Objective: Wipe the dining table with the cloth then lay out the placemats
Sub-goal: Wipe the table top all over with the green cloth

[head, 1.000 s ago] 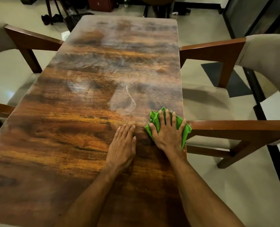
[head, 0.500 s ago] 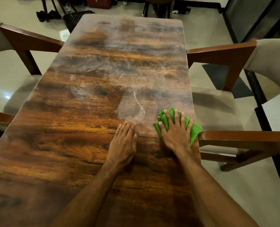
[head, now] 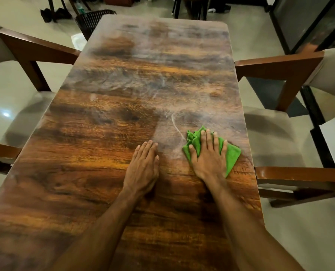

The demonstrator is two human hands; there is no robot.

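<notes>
Both hands lay flat on the wooden dining table [head: 113, 145], the right one pressing a green cloth [head: 232, 155].

The right hand [head: 209, 162] was open, its fingers straight and spread over the crumpled cloth, which sat on the right side of the tabletop close to the right edge. Bunched folds stuck out beyond the fingertips and a flatter corner lay to the right of the hand. The left hand [head: 142, 170] was also open, palm down with its fingers together, resting on bare wood just left of the cloth and not touching it. Pale, hazy smears covered the far half of the table, and a thin curved streak [head: 175, 125] ran just beyond the cloth. Wooden-armed chairs stood along the left side [head: 35, 50] and the right side [head: 280, 65].
</notes>
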